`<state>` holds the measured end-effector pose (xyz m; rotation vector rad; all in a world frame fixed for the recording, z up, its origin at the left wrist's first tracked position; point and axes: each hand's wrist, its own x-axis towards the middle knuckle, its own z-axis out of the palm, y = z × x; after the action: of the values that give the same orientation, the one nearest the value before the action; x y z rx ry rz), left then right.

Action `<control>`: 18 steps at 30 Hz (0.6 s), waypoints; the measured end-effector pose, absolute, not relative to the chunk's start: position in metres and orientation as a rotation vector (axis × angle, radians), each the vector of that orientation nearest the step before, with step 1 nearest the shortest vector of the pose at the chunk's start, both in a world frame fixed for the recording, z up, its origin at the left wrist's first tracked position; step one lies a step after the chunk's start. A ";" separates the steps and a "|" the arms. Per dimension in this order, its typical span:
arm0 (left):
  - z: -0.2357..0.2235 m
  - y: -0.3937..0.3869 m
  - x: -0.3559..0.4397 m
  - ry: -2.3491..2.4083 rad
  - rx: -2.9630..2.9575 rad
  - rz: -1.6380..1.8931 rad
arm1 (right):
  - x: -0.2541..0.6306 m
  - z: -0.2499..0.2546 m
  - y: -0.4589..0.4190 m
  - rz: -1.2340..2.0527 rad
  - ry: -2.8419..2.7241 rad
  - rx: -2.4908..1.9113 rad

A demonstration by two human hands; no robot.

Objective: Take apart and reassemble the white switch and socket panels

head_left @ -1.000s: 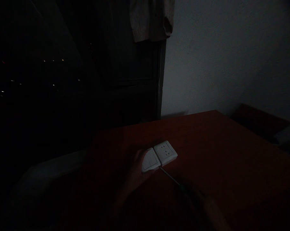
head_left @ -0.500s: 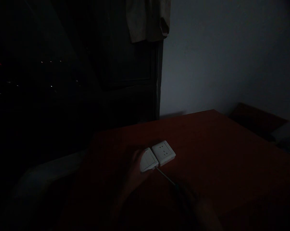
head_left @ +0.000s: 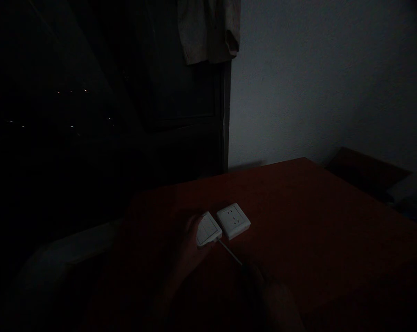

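Observation:
A white wall switch [head_left: 208, 229] is gripped at its left side by my left hand [head_left: 189, 256], the fingers curled round its edge. From the dim lower middle, my right hand [head_left: 273, 288] holds a screwdriver [head_left: 231, 252] whose thin shaft reaches the switch's lower right corner. The tool's handle and most of my right fingers are lost in shadow. Just right of the switch, a white socket [head_left: 233, 220] with several slots lies face up on the reddish-brown table [head_left: 298, 221], a narrow gap between them.
The room is very dark. Behind the table stand a pale wall [head_left: 291, 92] and a dark window [head_left: 91, 106] with small lights beyond it. A light cloth [head_left: 208, 34] hangs at the top. Another reddish surface [head_left: 369, 166] sits at the far right.
The switch, held in my left hand, has shifted slightly left, widening the gap to the socket. My right hand and the screwdriver have also moved left, the tip staying at the switch's corner.

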<state>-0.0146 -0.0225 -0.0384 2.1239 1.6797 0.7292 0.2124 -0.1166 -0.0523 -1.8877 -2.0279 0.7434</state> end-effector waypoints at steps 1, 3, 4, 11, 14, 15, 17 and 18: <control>-0.038 -0.023 -0.014 1.671 2.129 0.738 | 0.212 -0.053 -0.117 0.704 -2.034 -1.913; -0.037 -0.023 -0.015 1.651 2.142 0.748 | 0.212 -0.051 -0.117 0.729 -1.992 -1.913; -0.036 -0.023 -0.015 1.644 2.144 0.749 | 0.212 -0.048 -0.116 0.796 -1.952 -1.869; -0.036 -0.026 -0.015 1.620 2.125 0.751 | 0.215 -0.030 -0.114 1.227 -1.636 -1.652; -0.034 -0.026 -0.015 1.601 2.127 0.766 | 0.212 -0.031 -0.115 1.280 -1.625 -1.687; -0.034 -0.026 -0.015 1.591 2.133 0.777 | 0.212 -0.032 -0.115 1.243 -1.674 -1.713; -0.035 -0.026 -0.015 1.569 2.136 0.794 | 0.212 -0.035 -0.114 1.100 -1.829 -1.806; -0.035 -0.026 -0.016 1.570 2.130 0.797 | 0.213 -0.038 -0.114 0.998 -1.923 -1.858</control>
<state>-0.0159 -0.0256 -0.0355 2.1305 1.5700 0.7974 0.2128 -0.1140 -0.0376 -1.8583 -1.9232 0.9977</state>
